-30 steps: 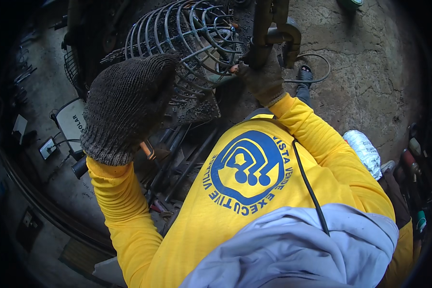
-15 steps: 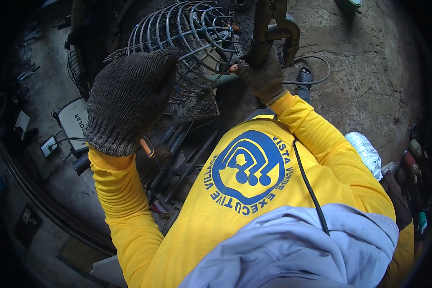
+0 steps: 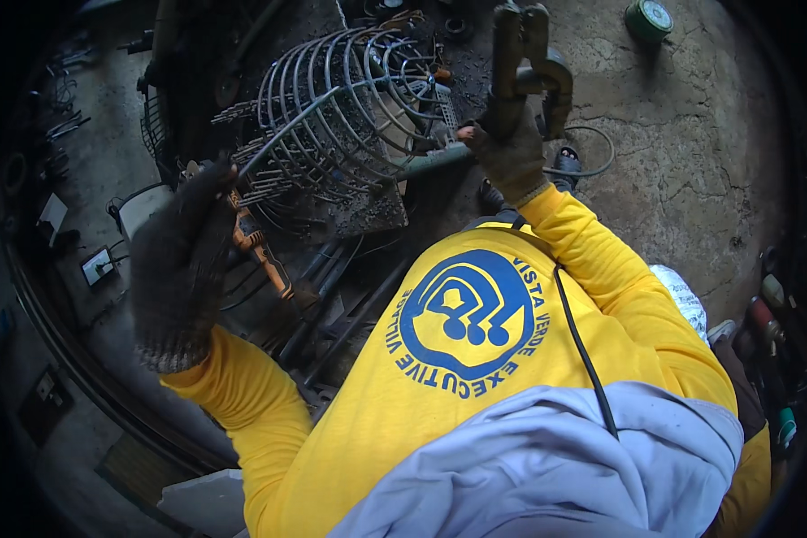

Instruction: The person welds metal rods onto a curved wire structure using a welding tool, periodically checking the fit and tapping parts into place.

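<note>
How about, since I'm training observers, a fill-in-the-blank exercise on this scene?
The left hand and right hand wear dark ____.
The shirt sleeves are ____.
The orange handheld tool lies nearer the ____ hand.
The dark hooked metal piece is gripped by the ____ hand.

Missing words: gloves; yellow; left; right.

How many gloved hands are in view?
2: the left hand, left of the orange tool in the picture, and the right hand, holding the brown metal piece. Dark areas could hide others.
</note>
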